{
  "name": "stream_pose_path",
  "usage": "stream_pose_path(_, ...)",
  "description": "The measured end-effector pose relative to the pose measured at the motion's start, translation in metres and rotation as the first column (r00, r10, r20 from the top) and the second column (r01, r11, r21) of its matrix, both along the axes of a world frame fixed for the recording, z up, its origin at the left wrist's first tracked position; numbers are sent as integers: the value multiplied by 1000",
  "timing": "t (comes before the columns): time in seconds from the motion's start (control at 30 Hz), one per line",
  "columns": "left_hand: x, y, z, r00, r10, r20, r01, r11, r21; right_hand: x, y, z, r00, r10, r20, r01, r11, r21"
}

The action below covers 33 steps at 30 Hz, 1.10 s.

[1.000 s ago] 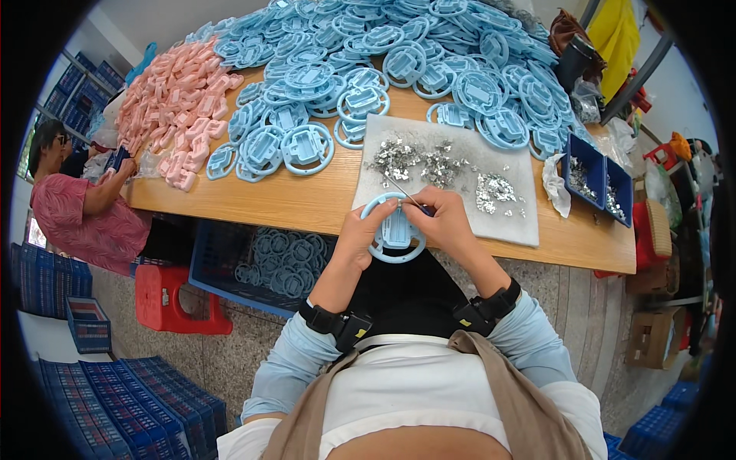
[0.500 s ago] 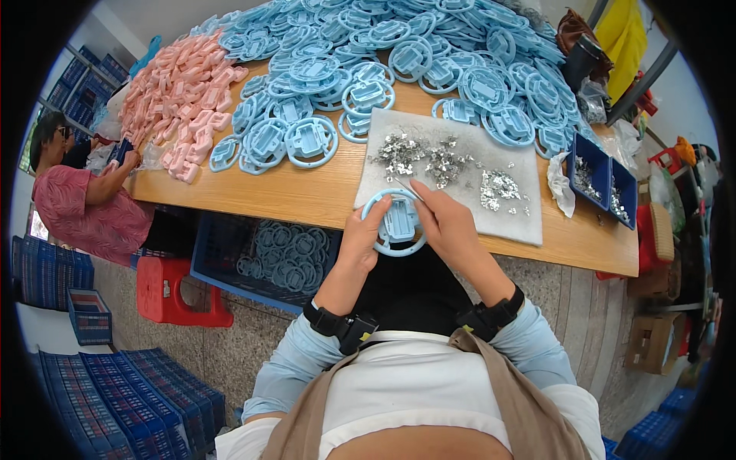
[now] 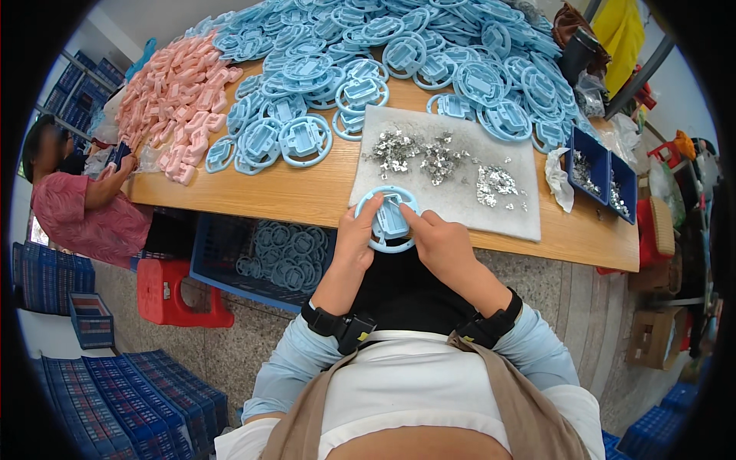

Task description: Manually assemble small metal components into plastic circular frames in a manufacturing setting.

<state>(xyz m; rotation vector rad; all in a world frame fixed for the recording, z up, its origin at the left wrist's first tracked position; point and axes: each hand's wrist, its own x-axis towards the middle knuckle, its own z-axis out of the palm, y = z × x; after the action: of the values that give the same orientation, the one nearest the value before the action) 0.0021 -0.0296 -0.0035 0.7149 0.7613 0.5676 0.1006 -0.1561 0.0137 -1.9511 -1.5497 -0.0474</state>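
Long wooden table [image 3: 307, 195] across room. Floor [image 3: 253, 337] grey speckled stone. Red plastic stool [image 3: 175, 295] under table, beside blue crate [image 3: 230, 268]. More blue crates [image 3: 115, 399] stacked low on left, and more [image 3: 77, 80] far back on left. White wall [image 3: 153, 19] behind table. Cardboard box [image 3: 652, 337] on floor at right. Person in pink top [image 3: 84, 222] sits at table's left end. Bright, even light.

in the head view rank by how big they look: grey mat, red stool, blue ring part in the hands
1. grey mat
2. red stool
3. blue ring part, held by left hand and right hand
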Motion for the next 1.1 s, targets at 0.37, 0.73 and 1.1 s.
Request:
stream_pose_path(0.37, -10, -2, 0, 991, -127, -51, 132, 986, 100, -25, 8, 14, 924, 32, 380, 65, 969, -240)
stream_pose_path(0.73, -11, -2, 6, 994, -105, 36, 102, 991, 85, 9, 3, 11, 994, 29, -109, -29, 1000, -4)
stream_pose_path(1.1, -30, -29, 25, 954, -301, 6, 299, 949, 103, 16, 4, 5, 368, 94, -925, 32, 993, 113)
